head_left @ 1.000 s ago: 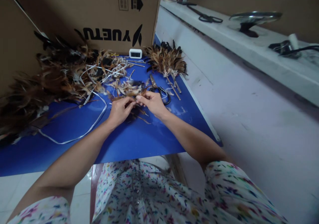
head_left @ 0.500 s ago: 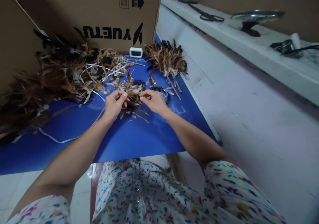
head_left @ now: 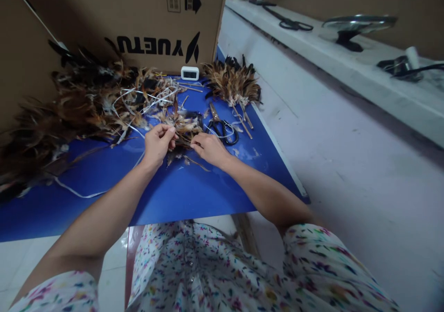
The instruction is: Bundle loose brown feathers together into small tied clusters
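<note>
Over the pile of brown and cream feathers (head_left: 187, 123) on the blue table (head_left: 194, 194), both my hands work close together. My left hand (head_left: 157, 143) is closed in a pinch, thumb against forefinger, on what looks like a thin feather. To its right, my right hand (head_left: 210, 148) is also closed, its fingertips down at the near edge of the pile, on a slim dark feather partly hidden by the fingers. Black-handled scissors (head_left: 222, 129) lie just beyond my right hand, blades pointing away.
A large heap of feathers (head_left: 86, 104) with white ribbon (head_left: 157, 100) covers the left side. At the back right lies a feather bundle (head_left: 232, 83) with sticks. A small white digital clock (head_left: 189, 73) stands before a cardboard box (head_left: 145, 21). The wall ledge (head_left: 312, 44) holds more scissors (head_left: 294, 24).
My right hand has shifted slightly left and down toward the near edge of the pile, uncovering more of the scissors. My left hand stays nearly in place.
</note>
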A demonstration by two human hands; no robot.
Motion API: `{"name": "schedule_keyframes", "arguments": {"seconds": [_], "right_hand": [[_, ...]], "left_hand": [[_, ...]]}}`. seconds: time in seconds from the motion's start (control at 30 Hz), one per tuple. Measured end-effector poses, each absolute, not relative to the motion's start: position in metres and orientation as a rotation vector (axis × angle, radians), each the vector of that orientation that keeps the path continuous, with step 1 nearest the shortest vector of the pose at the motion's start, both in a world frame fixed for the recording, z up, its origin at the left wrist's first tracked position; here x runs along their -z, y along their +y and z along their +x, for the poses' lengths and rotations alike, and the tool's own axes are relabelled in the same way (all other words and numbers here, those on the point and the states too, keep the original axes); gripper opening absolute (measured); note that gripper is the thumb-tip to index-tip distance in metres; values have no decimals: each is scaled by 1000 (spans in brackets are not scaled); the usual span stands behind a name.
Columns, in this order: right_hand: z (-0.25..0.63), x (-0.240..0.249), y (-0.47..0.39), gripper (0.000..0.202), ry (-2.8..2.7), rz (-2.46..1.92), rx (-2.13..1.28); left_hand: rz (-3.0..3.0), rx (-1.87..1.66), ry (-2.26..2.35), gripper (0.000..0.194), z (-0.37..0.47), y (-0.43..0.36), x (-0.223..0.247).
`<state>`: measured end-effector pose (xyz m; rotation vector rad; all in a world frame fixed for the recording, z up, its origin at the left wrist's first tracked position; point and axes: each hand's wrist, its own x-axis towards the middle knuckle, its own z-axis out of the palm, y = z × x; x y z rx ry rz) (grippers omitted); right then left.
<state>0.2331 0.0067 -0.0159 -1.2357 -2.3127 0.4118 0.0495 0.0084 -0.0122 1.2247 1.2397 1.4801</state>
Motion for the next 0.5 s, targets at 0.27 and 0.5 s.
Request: {"name": "schedule_keyframes", "arguments": {"seconds": [0.27, 0.5], "right_hand": [[236, 14, 11, 10, -2014, -1165, -625], [233, 14, 13, 8, -1620, -1078, -1042]], "left_hand": [[1230, -1475, 1219, 16, 49, 9, 14], [1186, -1426, 1182, 24, 51, 8, 13]]}}
